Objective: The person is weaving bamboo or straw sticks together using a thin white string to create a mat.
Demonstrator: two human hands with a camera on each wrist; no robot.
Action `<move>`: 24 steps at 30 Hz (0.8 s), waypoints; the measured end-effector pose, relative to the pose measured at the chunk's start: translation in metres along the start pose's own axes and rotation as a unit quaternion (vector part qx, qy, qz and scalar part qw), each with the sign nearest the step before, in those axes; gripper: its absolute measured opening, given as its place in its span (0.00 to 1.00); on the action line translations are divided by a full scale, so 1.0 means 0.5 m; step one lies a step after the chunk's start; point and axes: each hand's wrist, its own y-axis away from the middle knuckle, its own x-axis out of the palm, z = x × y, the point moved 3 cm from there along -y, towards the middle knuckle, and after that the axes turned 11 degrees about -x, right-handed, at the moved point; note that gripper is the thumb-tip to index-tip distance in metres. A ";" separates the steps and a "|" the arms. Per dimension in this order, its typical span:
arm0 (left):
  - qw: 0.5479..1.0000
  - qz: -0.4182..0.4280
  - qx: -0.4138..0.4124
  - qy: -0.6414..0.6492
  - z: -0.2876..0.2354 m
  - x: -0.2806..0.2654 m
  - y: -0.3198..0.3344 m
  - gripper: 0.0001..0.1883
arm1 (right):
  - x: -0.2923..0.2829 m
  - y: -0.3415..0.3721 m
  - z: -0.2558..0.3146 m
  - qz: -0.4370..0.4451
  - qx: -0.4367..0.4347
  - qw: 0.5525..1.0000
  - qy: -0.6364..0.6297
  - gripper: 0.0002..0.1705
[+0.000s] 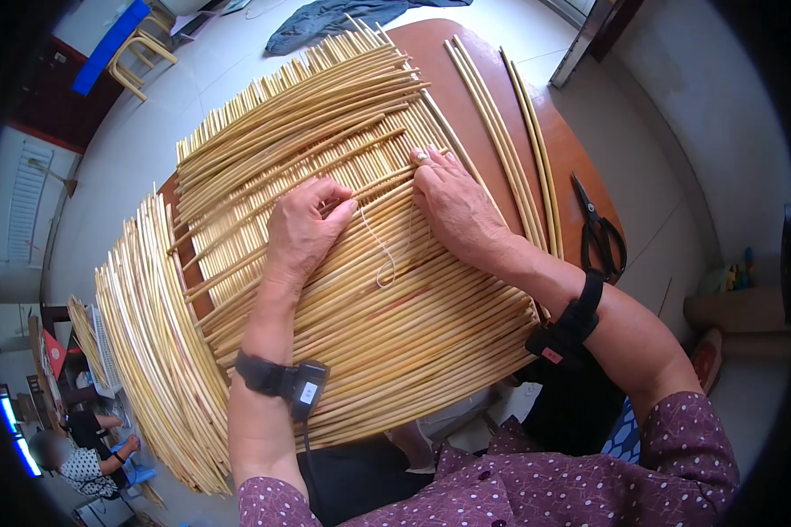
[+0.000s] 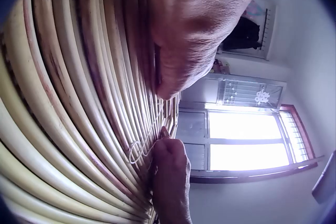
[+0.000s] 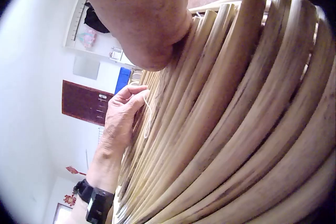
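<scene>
Rows of thin tan stalks point(image 1: 387, 307) lie side by side in a woven sheet over a brown table. My left hand point(image 1: 306, 224) pinches a thin pale string point(image 1: 380, 241) between thumb and forefinger at a stalk. My right hand point(image 1: 455, 206) lies over the stalks near their right ends, its fingertips at a stalk; what they hold is hidden. A loop of the string hangs between the hands onto the stalks. The left wrist view shows the string point(image 2: 137, 150) beside the right hand point(image 2: 170, 182); in the right wrist view the left hand point(image 3: 123, 116) pinches it.
Black-handled scissors point(image 1: 599, 237) and several loose stalks point(image 1: 497, 132) lie on the brown table point(image 1: 580, 176) at the right. A stack of pale stalks point(image 1: 154, 334) stands out at the left. Beyond are a blue-topped stool point(image 1: 110, 48) and, lower left, a seated person point(image 1: 83, 461).
</scene>
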 end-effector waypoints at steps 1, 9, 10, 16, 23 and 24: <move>1.000 -0.006 -0.001 0.000 0.000 0.001 0.000 0.05 | -0.001 -0.001 0.000 -0.005 0.003 1.000 0.003 0.10; 1.000 -0.021 0.002 0.015 0.000 0.006 0.001 0.05 | 0.001 0.000 0.000 -0.006 -0.007 1.000 0.015 0.11; 1.000 -0.021 0.007 0.022 -0.002 0.006 0.002 0.05 | 0.002 0.000 0.000 -0.011 -0.008 1.000 0.021 0.11; 0.999 -0.030 0.014 0.024 0.002 0.009 0.003 0.05 | -0.001 0.001 0.000 -0.023 -0.019 0.999 0.028 0.10; 0.999 -0.044 0.026 0.013 0.012 0.013 0.002 0.05 | -0.017 0.001 0.008 -0.023 -0.013 1.000 0.013 0.09; 0.999 -0.041 0.019 0.011 0.011 0.012 0.003 0.05 | -0.022 0.002 0.011 -0.044 -0.028 0.998 0.033 0.08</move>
